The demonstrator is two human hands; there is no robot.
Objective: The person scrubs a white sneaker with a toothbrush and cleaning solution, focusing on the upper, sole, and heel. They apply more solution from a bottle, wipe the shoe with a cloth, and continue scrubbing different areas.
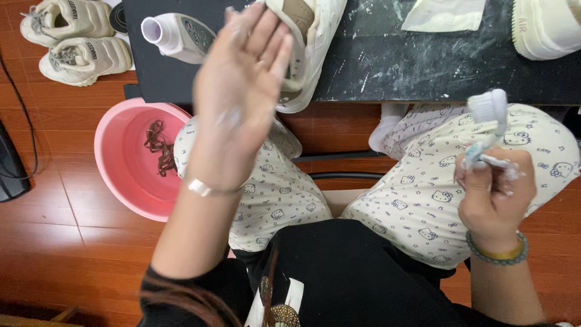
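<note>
Two hands at a shoe-cleaning spot: one brush held, one white shoe at the surface edge.

The left hand (242, 91) is raised at 11 o'clock, fingers spread flat and holding nothing, just before one white leather sneaker (305, 51) overhanging the dark scuffed surface (387, 60). The right hand (493, 194), at 3 o'clock, has its fingers closed round one white-headed cleaning brush (491, 118). One white plastic bottle (178, 36) lies at 11 o'clock; one pink plastic basin (127, 163) at 9 o'clock; two beige sneakers (72, 39) at 10 o'clock.
</note>
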